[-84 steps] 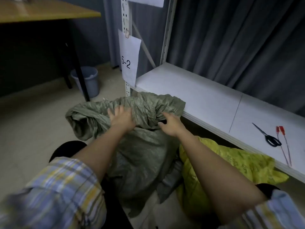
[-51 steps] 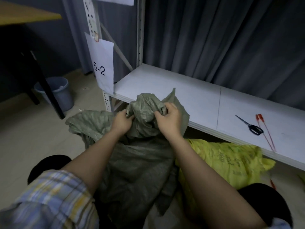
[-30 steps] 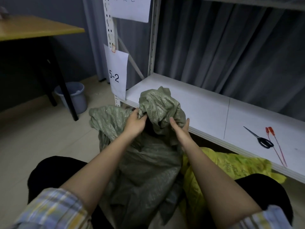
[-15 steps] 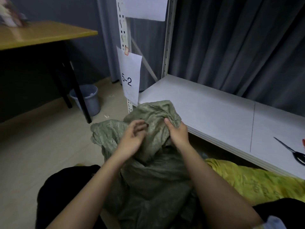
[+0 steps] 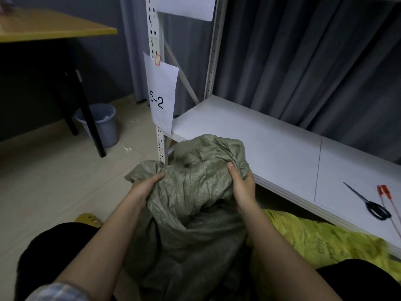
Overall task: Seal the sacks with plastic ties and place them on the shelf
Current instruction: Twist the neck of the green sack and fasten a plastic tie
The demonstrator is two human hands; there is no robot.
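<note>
A grey-green woven sack (image 5: 191,213) stands between my knees, its mouth bunched up in front of the white shelf (image 5: 271,148). My left hand (image 5: 145,187) grips the sack's left side of the gathered top. My right hand (image 5: 242,185) grips the right side, thumb on the fabric. A yellow sack (image 5: 314,240) lies on the floor to the right, partly under the shelf. Two red-headed plastic ties (image 5: 388,205) lie on the shelf at the far right.
Black-handled scissors (image 5: 371,205) lie beside the ties. A paper label reading 5-2 (image 5: 161,96) hangs on the shelf's upright post. A grey bucket (image 5: 102,124) stands under a yellow table (image 5: 54,27) at the left. A grey curtain hangs behind the shelf.
My hands have spread apart along the sack's gathered top, the left now lower on its left side. The bunched mouth sits wider and lower than a second ago.
</note>
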